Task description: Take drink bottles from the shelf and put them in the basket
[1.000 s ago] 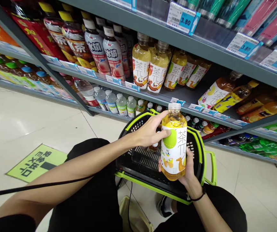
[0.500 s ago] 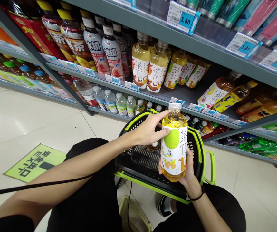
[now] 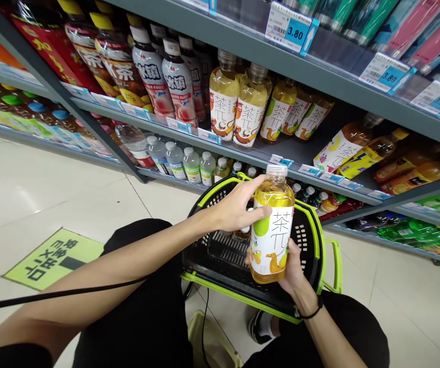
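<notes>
While the right grip wraps the lower part of a bottle of yellow drink, the left grip touches its top

As the clear plastic bottle of yellow drink with the white label [image 3: 271, 243] sits nearly upright over the basket, the bare right grip [image 3: 293, 268] is closed around its lower part, from the right and behind. Fingertips show at the bottle's lower left edge; base sticks out below. Bare left grip [image 3: 233, 207] comes in from the left: one digit lies on the label front, another at the shoulder just beside the translucent cap [image 3: 277, 171]. Can't tell if the left grip is clenched or only resting; its other fingers are partly hidden.

Below is a black perforated plastic basket with a lime-green rim [image 3: 312, 217], part of its inside covered by bottle and hands. Small dark bottle with a white cap [image 3: 242, 233] in it, mostly hidden, contents unclear. Left digits and right fingers cover bits of the label; its small print is too small to read.

Beyond, a grey shelf [image 3: 306, 153] holds upright white-labelled tea bottles [image 3: 223, 112]; the back ones are half blocked. Shelf goods at top right are cut off by the frame. Yellow-green floor sign [image 3: 53, 258] is partly covered by the left forearm. Pale object between the legs [image 3: 212, 340], cut off at the bottom edge, hard to make out.
</notes>
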Demonstrator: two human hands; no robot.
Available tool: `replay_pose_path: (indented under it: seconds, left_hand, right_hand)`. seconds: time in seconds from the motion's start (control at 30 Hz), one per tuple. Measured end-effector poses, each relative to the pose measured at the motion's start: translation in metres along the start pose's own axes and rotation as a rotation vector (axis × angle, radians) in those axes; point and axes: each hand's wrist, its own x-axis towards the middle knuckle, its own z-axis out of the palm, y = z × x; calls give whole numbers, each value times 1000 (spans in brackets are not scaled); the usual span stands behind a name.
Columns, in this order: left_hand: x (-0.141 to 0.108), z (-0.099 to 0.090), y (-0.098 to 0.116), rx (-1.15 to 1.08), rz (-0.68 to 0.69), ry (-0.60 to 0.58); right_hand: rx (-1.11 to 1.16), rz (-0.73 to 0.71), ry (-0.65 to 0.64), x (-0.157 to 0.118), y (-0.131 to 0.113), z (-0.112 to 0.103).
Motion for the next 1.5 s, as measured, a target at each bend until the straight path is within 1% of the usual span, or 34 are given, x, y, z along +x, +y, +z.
replay_pose_path:
  seconds: [0.17,0.37,0.53,0.7,0.77,0.87,0.97,1.1,1.23,1.37,1.43,1.5]
  left_hand:
    - [-1,1,2,-13,-20,-5]
    - [-2,4,6,-47,30,12]
    - [-3,6,8,-75,26,21]
    - [-4,9,10,-53,37,67]
    - [-5,10,10,-51,62,75]
    - [-6,12,11,-64,136,75]
    - [-6,12,13,-56,192,72]
    - [-6,11,14,-33,215,84]
    - [-6,10,14,-44,174,83]
    - [-5,10,14,-80,63,102]
    - [-4,11,13,-136,0,110]
    - [-3,11,12,-242,-60,99]
  right_hand:
    - [-46,-1,66,1,8,-11]
    - [-43,-18,86,-1,13,-21]
    - [-26,-36,128,-2,14,-25]
    - [-47,-85,158,-1,17,-27]
    - [-67,-121,160,-1,17,-27]
    - [-87,-157,173,-2,16,-28]
    - [-90,-144,159,-3,15,-27]
    - [-88,-126,154,-3,14,-26]
    - [-76,-118,181,-1,15,-25]
    - [-61,-113,163,0,19,-29]
    - [-58,-104,186,0,21,-31]
    - [-49,-81,214,0,22,-29]
